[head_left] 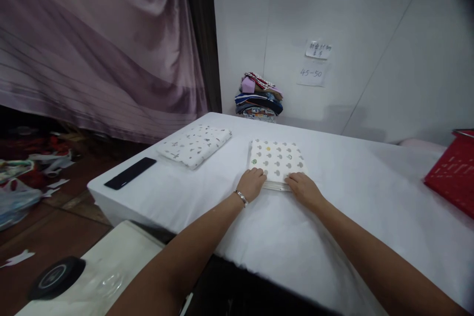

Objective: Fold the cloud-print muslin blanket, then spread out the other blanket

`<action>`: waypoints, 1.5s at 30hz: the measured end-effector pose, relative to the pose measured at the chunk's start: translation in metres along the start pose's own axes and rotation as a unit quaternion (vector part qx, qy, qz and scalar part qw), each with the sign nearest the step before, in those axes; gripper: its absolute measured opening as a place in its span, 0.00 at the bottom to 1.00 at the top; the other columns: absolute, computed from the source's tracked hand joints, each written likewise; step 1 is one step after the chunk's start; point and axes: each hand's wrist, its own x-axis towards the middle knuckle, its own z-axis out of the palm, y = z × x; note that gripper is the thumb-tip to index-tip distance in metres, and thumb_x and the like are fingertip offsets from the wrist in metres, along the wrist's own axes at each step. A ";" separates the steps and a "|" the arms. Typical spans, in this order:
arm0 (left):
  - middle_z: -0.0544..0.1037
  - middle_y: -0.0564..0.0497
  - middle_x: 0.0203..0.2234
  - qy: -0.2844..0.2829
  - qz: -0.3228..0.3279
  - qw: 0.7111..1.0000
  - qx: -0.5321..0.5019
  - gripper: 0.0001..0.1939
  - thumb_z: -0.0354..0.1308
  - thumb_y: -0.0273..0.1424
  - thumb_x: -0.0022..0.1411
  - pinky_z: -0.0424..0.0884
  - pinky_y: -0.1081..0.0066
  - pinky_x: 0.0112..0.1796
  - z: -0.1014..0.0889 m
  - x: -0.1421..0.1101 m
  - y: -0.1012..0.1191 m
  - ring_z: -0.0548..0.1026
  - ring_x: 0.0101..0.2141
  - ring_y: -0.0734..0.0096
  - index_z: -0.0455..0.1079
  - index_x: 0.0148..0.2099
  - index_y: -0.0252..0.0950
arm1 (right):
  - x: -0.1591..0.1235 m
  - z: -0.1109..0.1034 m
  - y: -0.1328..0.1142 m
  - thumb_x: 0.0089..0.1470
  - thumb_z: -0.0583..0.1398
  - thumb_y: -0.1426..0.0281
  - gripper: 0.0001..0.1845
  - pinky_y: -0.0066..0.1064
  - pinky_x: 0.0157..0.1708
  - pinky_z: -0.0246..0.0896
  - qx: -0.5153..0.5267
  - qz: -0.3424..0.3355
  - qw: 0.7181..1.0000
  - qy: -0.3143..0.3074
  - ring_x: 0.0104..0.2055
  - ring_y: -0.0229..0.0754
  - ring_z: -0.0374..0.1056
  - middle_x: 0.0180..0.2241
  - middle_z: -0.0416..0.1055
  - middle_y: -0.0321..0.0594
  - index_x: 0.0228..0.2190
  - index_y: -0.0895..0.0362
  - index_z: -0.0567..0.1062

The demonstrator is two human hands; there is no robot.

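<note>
A folded white cloth [277,155] with rows of grey mouse-head shapes and a few yellow and green marks lies flat on the white-covered table [355,192]. My left hand [252,183], with a silver bracelet at the wrist, grips its near left corner. At the near right corner, my right hand [304,188] has its fingers curled over the edge, the thumb side low. Layers of the fold show along the near edge between my hands. Farther left lies a second folded white cloth [198,144] with small grey prints, apart from both hands.
A black phone-like slab [130,173] rests near the table's left edge. Folded fabrics [258,96] are stacked at the back wall. A red container [454,173] stands at the right. Lower left is a pale surface [122,252] with a round black object [57,277].
</note>
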 end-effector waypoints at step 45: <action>0.70 0.46 0.37 -0.019 0.005 1.000 -0.003 0.10 0.45 0.22 0.59 0.61 0.64 0.38 -0.005 0.002 0.000 0.65 0.40 0.64 0.65 0.40 0.36 | -0.015 0.001 0.014 0.56 0.48 0.76 0.15 0.32 0.37 0.55 -0.022 -0.010 0.999 -0.026 0.40 0.44 0.62 0.39 0.69 0.46 0.42 0.59 0.70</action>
